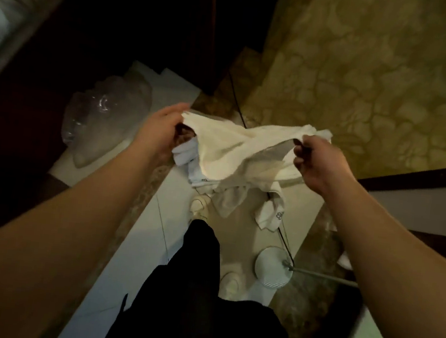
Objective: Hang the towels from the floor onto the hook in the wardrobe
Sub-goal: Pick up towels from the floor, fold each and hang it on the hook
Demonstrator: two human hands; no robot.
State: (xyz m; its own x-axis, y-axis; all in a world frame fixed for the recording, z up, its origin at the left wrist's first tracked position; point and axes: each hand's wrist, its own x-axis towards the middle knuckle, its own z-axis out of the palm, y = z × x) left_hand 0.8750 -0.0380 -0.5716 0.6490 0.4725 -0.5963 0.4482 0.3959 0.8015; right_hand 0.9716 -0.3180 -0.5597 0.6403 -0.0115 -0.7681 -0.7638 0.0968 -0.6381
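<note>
A cream-white towel [242, 150] hangs stretched between both hands above the floor. My left hand [161, 129] grips its left upper edge. My right hand [315, 162] pinches the right upper edge. Under the held towel, more white towels [268, 211] lie crumpled on the pale floor tiles, partly hidden by it. The dark wardrobe [138, 20] stands ahead at the upper left; its inside is black and no hook shows.
A clear plastic bag [102, 119] lies on the floor at the left. A black cable [236, 99] runs across the floor to a round white lamp base [273, 267]. My legs in black trousers and pale shoes stand below. A patterned wall rises at the right.
</note>
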